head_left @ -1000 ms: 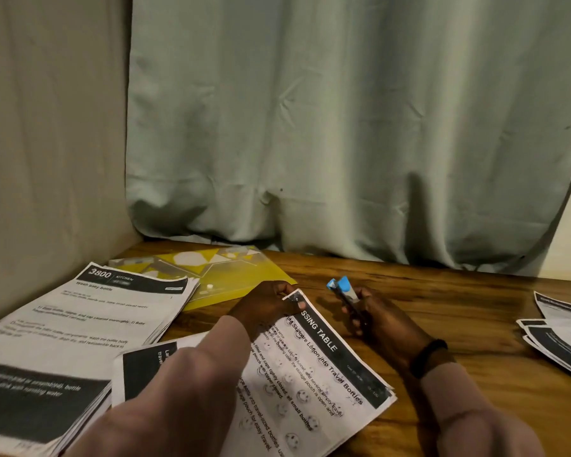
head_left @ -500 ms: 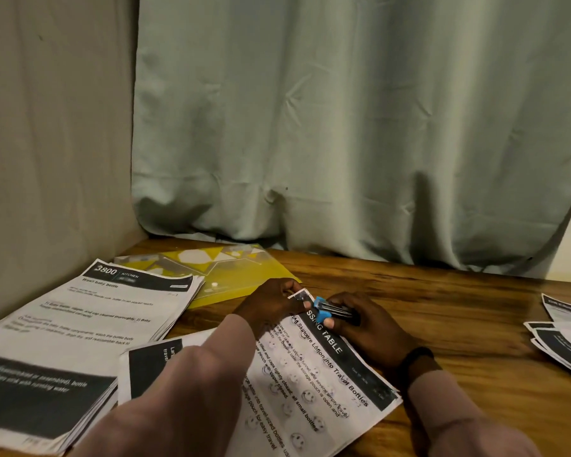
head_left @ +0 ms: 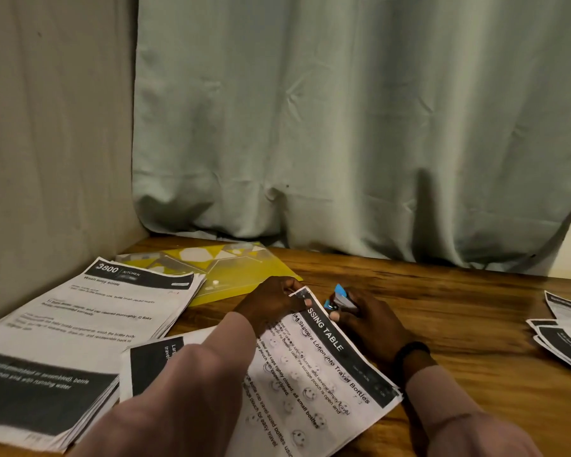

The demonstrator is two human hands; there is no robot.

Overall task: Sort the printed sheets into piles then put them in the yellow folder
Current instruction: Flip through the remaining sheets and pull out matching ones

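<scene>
A stack of printed sheets (head_left: 323,374) headed "Dressing Table" lies tilted on the wooden table (head_left: 459,324) in front of me. My left hand (head_left: 271,305) pinches its top corner. My right hand (head_left: 366,321) grips a small blue and silver stapler-like tool (head_left: 338,298) just right of that corner. The yellow folder (head_left: 231,275) lies flat behind my left hand, near the curtain. A thick pile of "Kitchen" sheets (head_left: 80,324) sits at the left, partly over the folder's edge.
More printed sheets (head_left: 564,334) lie fanned at the table's right edge. A grey-green curtain (head_left: 343,127) hangs behind the table and a beige wall (head_left: 47,143) closes the left side. Another sheet (head_left: 152,361) peeks out under my left sleeve.
My right hand brought the blue tool down to the stack's top corner, then drew it slightly back to the right. My left hand has kept its pinch on the corner.
</scene>
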